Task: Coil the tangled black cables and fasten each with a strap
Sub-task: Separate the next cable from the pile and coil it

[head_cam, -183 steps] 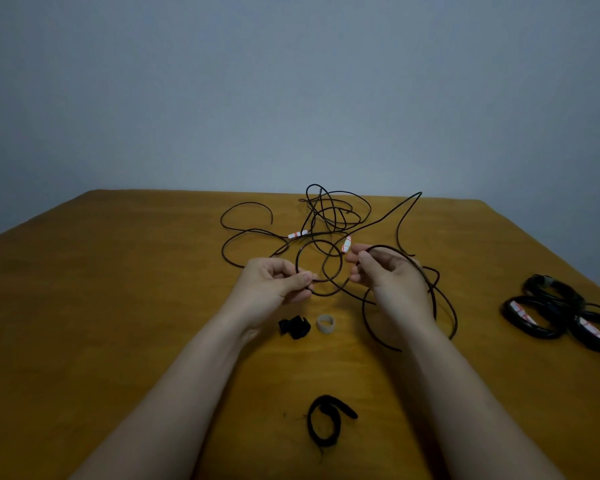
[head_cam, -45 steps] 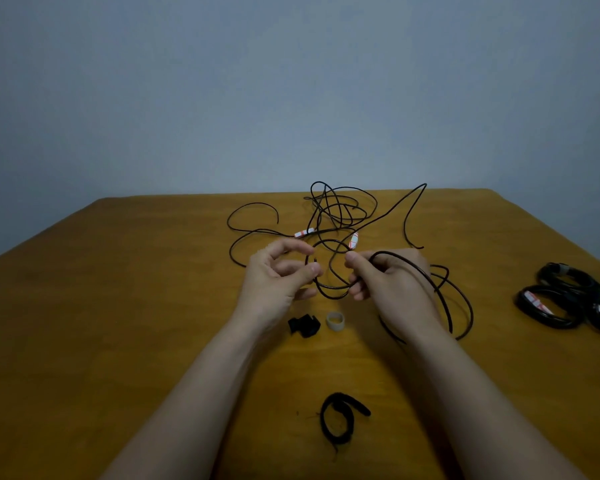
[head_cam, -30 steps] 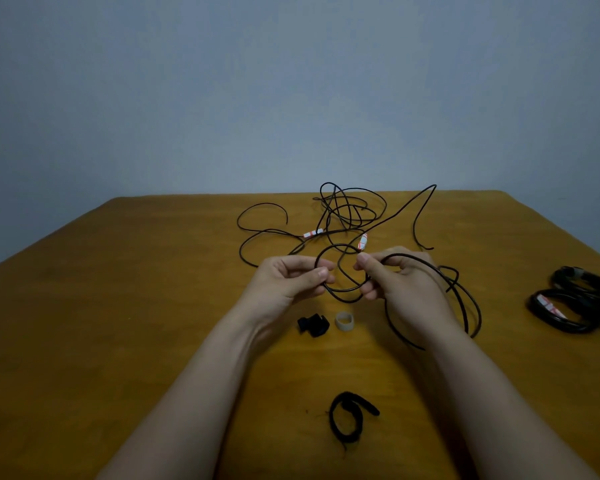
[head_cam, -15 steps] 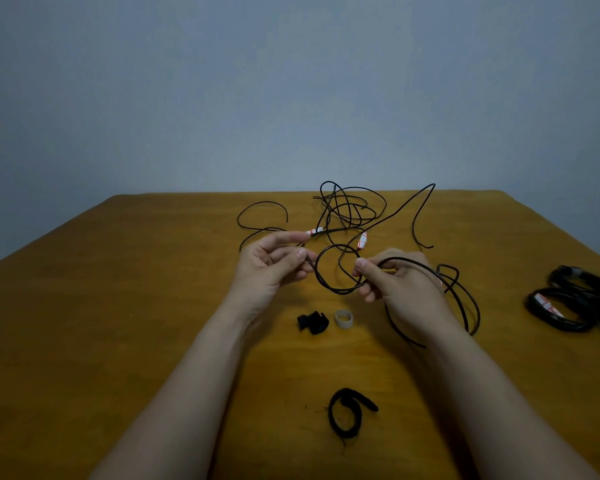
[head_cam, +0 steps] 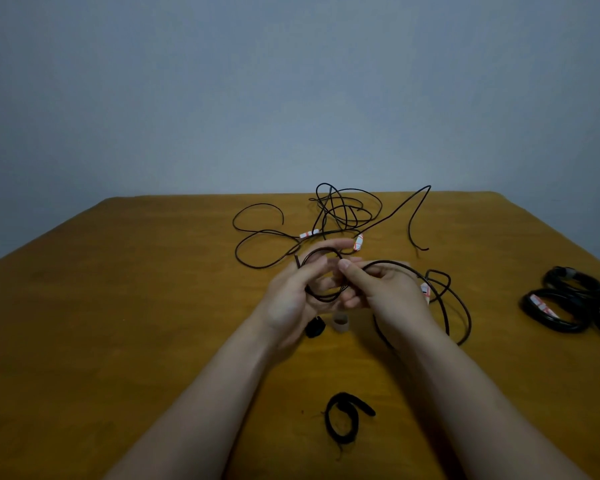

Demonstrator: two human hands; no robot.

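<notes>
Both hands meet just above the desk (head_cam: 125,306), working one black cable (head_cam: 324,301). The left hand (head_cam: 288,303) has its fingers (head_cam: 312,266) curled round a small loop of that cable, thumb and forefinger pinching the strand where the loop closes. The right hand (head_cam: 388,292) pinches the same cable between thumb and fingertips, right against the left fingers. From there the cable runs over the right knuckles and sweeps in a wide arc down beside the right wrist. Beyond the fingers, farther across the desk, lies the tangle of loose black cables (head_cam: 343,213), with white-and-red labels (head_cam: 358,242) on the strands nearest the fingertips. Just under the hands, on the side toward the person, sit a small folded black strap (head_cam: 314,328) and, beside it, a pale translucent ring (head_cam: 341,323). Nearer still, between the forearms, a longer black strap (head_cam: 342,419) lies curled into a loop. Well to the right of the right hand rest several coiled cables (head_cam: 565,306), touching one another.
</notes>
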